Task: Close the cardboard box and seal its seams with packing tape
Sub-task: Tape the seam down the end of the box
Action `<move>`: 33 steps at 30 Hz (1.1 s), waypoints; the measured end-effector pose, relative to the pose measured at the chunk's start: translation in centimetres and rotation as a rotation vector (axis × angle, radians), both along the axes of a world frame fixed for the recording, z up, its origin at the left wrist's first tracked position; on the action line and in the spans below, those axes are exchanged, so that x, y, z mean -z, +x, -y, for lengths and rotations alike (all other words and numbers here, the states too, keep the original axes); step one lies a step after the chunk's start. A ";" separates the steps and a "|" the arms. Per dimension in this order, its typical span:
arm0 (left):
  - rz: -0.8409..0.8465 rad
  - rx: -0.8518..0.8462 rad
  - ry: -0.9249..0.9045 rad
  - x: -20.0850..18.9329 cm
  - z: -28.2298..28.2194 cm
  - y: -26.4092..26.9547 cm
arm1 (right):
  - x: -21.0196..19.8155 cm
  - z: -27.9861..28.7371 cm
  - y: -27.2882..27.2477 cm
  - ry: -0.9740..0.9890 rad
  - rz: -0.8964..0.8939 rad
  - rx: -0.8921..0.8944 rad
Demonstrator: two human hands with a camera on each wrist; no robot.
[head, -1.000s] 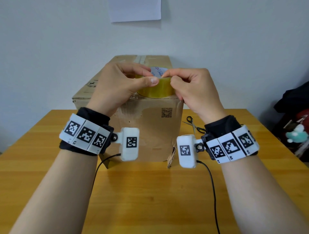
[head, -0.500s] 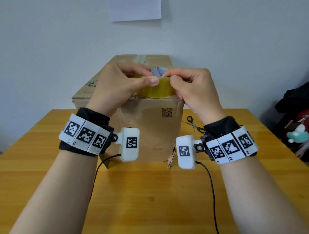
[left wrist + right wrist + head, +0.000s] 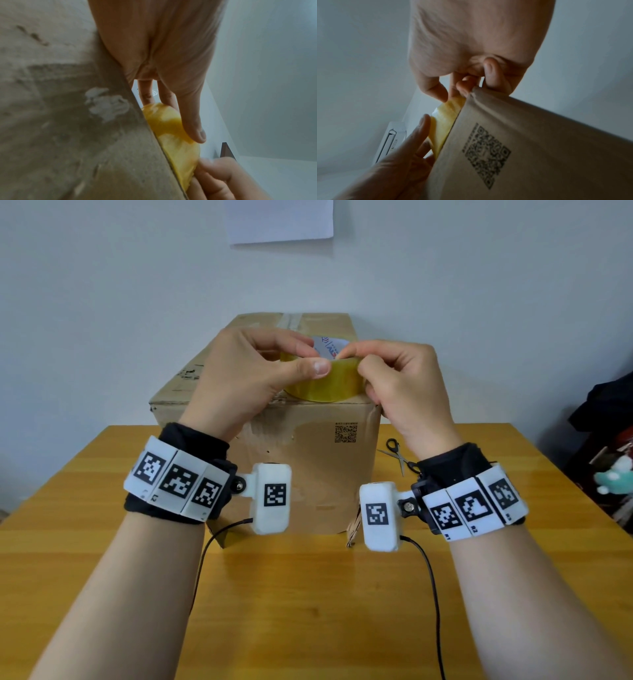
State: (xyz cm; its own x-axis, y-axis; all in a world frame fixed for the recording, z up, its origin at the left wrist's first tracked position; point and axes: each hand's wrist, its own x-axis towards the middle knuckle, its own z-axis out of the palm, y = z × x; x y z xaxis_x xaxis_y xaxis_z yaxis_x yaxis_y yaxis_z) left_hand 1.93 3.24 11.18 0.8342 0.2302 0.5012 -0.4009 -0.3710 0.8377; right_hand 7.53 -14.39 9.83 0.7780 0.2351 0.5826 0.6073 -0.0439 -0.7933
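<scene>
Left hand [image 3: 253,374] curled round the roll of yellowish transparent packing tape [image 3: 325,385], thumb laid flat across the roll's near outer face, fingers over the top rim; wrist raised, palm turned right. Right hand [image 3: 400,385] bent at the wrist, fingers curled in, thumb and index fingertip pinched together at the top edge of the roll, just beside the left thumb tip; cannot tell if a tape end is lifted. Right wrist view: lower fingers folded against the box's top corner. Roll lies flat on the near top edge of the brown cardboard box [image 3: 308,460], white printed core showing. Box flaps are down, a strip of old tape on the far top, QR code on the front face. Box stands on a yellow-orange wooden table [image 3: 308,611]. Black-handled scissors [image 3: 399,455] lie on the table just right of the box. Both wrists wear black bands with white marker tags, cables trailing. Pale wall behind, white paper sheet [image 3: 281,220] stuck high up, dark clutter far right
</scene>
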 end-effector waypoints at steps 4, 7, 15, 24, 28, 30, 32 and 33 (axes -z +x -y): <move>-0.005 -0.006 0.010 0.0 -0.1 0.1 | 0.0 0.0 0.0 0.012 -0.009 0.003; -0.013 -0.011 0.021 0.0 -0.1 0.2 | 0.0 -0.2 0.0 0.017 -0.024 0.021; -0.003 -0.011 0.020 0.0 0.4 0.2 | 0.0 0.0 0.2 0.012 -0.035 0.022; 0.008 -0.019 0.018 0.1 0.4 0.2 | -0.1 0.1 -0.1 0.052 -0.093 -0.041; 0.005 -0.021 0.017 0.0 0.3 0.2 | -0.1 0.1 0.0 0.048 -0.075 -0.027; 0.009 -0.022 0.021 0.0 0.4 0.2 | -0.1 0.2 0.0 0.040 -0.069 -0.026; 0.013 -0.017 0.021 -0.1 0.5 0.1 | 0.0 0.2 0.2 0.025 -0.065 -0.011; 0.015 -0.014 0.019 0.0 0.5 0.1 | 0.0 0.2 0.2 0.022 -0.072 -0.014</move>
